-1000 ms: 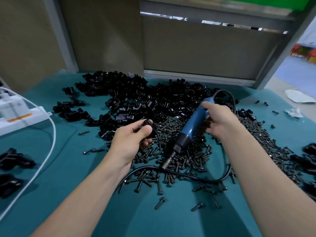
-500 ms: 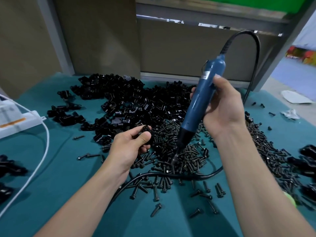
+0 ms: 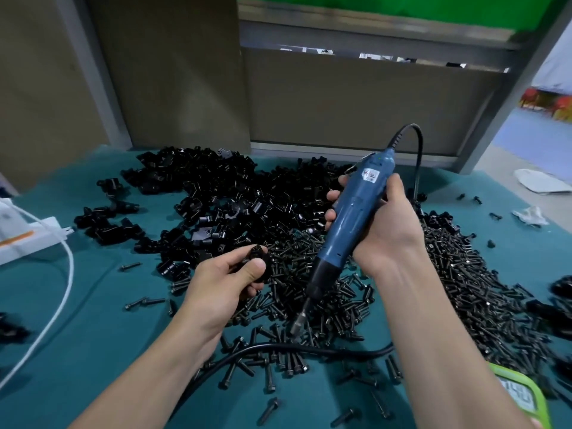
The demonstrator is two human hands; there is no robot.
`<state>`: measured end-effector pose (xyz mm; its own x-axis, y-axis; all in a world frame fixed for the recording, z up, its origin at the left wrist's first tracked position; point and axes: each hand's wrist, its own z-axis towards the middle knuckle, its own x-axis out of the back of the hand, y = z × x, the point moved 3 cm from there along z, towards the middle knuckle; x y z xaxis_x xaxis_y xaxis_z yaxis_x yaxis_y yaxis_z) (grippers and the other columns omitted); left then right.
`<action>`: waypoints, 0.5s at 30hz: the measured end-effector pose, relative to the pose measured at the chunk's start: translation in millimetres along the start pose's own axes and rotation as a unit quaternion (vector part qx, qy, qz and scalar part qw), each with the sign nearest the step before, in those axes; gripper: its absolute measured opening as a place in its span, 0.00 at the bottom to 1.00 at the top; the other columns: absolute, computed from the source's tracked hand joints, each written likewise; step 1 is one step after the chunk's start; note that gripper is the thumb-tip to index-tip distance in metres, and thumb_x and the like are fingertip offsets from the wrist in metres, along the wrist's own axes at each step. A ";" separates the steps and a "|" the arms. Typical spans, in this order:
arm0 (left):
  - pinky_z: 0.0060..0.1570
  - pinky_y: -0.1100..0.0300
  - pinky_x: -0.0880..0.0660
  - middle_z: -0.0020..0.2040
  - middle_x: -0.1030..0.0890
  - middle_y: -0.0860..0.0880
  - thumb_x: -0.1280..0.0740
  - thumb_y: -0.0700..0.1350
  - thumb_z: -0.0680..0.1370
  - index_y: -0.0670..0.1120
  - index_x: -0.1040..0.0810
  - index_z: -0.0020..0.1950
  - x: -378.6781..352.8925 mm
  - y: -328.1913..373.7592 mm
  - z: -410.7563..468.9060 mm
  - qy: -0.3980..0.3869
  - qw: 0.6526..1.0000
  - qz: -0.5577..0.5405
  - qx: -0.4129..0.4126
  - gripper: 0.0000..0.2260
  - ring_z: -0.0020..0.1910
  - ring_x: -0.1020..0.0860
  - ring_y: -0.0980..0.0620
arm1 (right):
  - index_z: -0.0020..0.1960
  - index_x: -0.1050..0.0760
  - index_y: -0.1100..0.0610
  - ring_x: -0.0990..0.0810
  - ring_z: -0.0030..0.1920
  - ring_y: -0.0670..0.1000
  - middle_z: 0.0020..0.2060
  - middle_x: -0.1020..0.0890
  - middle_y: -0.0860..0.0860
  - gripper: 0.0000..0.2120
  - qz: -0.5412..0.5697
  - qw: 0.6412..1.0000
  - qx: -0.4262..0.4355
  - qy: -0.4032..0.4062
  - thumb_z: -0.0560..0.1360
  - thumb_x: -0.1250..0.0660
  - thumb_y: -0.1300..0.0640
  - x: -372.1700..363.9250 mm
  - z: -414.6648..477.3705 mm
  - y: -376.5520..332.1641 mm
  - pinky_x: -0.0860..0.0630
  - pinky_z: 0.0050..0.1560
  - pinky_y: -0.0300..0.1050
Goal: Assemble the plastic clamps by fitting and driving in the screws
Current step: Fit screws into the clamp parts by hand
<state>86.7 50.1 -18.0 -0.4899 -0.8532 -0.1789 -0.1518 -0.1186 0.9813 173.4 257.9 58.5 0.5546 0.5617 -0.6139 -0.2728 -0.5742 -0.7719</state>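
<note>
My left hand [image 3: 226,283] grips a small black plastic clamp [image 3: 258,261] between thumb and fingers, just left of the screw pile. My right hand [image 3: 380,230] is wrapped around a blue electric screwdriver [image 3: 346,230], held upright and tilted, its bit tip [image 3: 298,323] pointing down into a heap of black screws [image 3: 340,298]. A large pile of loose black clamps [image 3: 216,199] lies behind, toward the back of the teal table [image 3: 77,320]. The screwdriver's black cord [image 3: 278,348] loops across the table in front of the screws.
A white device [image 3: 24,236] with a white cable [image 3: 58,305] sits at the left edge. More black clamps lie at the far left [image 3: 9,329] and far right [image 3: 557,305]. A green-framed timer [image 3: 523,394] sits at the bottom right. Brown panels wall the back.
My right hand lifted the screwdriver from lying flat on the screws to a raised, steep grip, then lowered it slightly. My left hand kept hold of the clamp, barely moving.
</note>
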 end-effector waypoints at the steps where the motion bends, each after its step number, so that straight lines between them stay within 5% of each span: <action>1: 0.41 0.65 0.20 0.49 0.12 0.49 0.27 0.43 0.78 0.57 0.13 0.52 -0.6 -0.1 -0.1 -0.002 1.000 0.001 0.000 0.09 0.39 0.18 0.53 | 0.61 0.21 0.60 0.21 0.40 0.57 0.47 0.18 0.59 0.30 -0.003 1.000 -0.004 -0.006 0.83 0.44 0.34 0.2 -0.5 -0.3 0.20 0.46 0.51; 6: 0.40 0.66 0.20 0.46 0.12 0.50 0.26 0.45 0.75 0.60 0.13 0.47 -2.6 -1.7 -1.5 -0.009 1.000 0.005 0.001 0.08 0.38 0.18 0.54 | 0.72 0.26 0.61 0.23 0.51 0.58 0.53 0.20 0.58 0.27 -0.013 1.000 -0.003 0.013 0.85 0.41 0.41 -3.1 -4.5 1.9 0.20 0.53 0.54; 15: 0.42 0.63 0.19 0.47 0.12 0.50 0.26 0.45 0.75 0.58 0.12 0.50 -1.4 -0.9 -1.2 -0.003 1.000 0.011 0.005 0.08 0.39 0.19 0.52 | 0.76 0.29 0.59 0.23 0.56 0.60 0.55 0.19 0.59 0.25 -0.010 1.000 0.004 -0.018 0.85 0.42 0.45 -5.2 -7.0 -1.5 0.22 0.59 0.58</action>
<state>88.5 50.8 -18.5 -0.4983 -0.8525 -0.1578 -0.1496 -0.0947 0.9842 176.5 251.6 64.1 0.5312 0.5951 -0.6031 -0.2682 -0.5571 -0.7859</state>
